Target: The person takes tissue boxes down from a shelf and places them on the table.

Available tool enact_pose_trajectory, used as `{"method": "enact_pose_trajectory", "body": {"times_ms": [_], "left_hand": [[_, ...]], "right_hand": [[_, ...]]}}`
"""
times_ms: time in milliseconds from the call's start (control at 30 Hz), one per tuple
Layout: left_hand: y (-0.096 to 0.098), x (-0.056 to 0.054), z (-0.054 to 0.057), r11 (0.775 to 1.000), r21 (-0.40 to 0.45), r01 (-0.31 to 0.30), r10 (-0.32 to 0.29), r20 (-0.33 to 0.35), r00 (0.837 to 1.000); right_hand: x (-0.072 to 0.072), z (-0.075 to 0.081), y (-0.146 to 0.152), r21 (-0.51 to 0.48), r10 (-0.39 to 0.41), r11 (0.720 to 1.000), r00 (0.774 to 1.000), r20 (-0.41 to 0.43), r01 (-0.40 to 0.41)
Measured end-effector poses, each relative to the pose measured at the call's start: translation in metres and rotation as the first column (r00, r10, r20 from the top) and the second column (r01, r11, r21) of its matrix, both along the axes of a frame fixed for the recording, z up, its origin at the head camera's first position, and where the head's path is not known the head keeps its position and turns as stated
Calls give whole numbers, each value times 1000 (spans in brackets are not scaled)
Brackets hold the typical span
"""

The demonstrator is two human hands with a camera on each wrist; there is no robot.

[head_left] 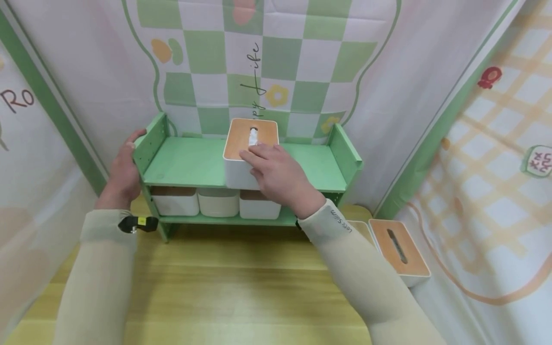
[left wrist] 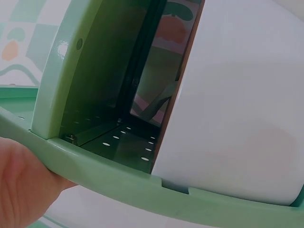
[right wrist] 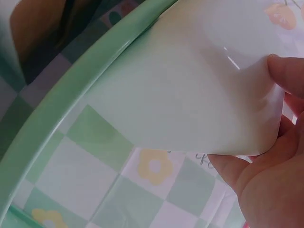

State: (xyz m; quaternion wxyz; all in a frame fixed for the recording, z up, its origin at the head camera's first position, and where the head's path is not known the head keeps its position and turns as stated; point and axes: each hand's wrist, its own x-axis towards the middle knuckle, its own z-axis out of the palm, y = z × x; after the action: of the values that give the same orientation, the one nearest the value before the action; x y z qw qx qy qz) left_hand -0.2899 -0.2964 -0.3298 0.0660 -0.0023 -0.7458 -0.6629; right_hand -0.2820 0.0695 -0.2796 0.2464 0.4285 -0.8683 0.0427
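A white tissue box (head_left: 241, 173) with a wood-look lid stands on the upper board of a green shelf (head_left: 189, 160). White tissue (head_left: 252, 137) pokes from the lid's slot. My right hand (head_left: 284, 175) grips the box at its front right, fingers over the lid edge by the tissue. In the right wrist view, the thumb (right wrist: 287, 73) lies against the box's white wall (right wrist: 190, 90) while the other fingers bend round its edge. At the shelf's left end, my left hand (head_left: 122, 167) holds the side panel (head_left: 151, 141), and in the left wrist view it is at the green edge.
Three small bins, the middle one (head_left: 218, 203) cream, line the lower tier. Another slotted, wood-lidded box (head_left: 398, 247) stands to the right, beside a pale container partly behind my right sleeve. A wooden table (head_left: 215, 287) lies in front; printed curtains (head_left: 474, 143) hang around.
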Motion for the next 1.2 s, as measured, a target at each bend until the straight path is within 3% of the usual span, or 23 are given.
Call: {"method": "enact_pose_trajectory", "body": {"times_ms": [233, 500, 733, 1033, 1200], "left_hand": [[1, -2, 0, 998, -68, -20, 20, -12, 1000], [0, -3, -2, 998, -35, -43, 43, -7, 999], [1, -7, -2, 988, -121, -96, 92, -41, 995], [2, -6, 1, 993, -72, -90, 89, -20, 996], [0, -7, 1, 995, -63, -80, 79, -16, 997]], "right_hand": [[0, -3, 19, -40, 26, 999, 999, -40, -28], [2, -4, 36, -86, 21, 996, 999, -48, -25], [6, -5, 54, -112, 11, 994, 999, -39, -15], [9, -7, 69, -133, -18, 991, 998, -59, 10], [14, -6, 69, -103, -65, 993, 998, -21, 62]]}}
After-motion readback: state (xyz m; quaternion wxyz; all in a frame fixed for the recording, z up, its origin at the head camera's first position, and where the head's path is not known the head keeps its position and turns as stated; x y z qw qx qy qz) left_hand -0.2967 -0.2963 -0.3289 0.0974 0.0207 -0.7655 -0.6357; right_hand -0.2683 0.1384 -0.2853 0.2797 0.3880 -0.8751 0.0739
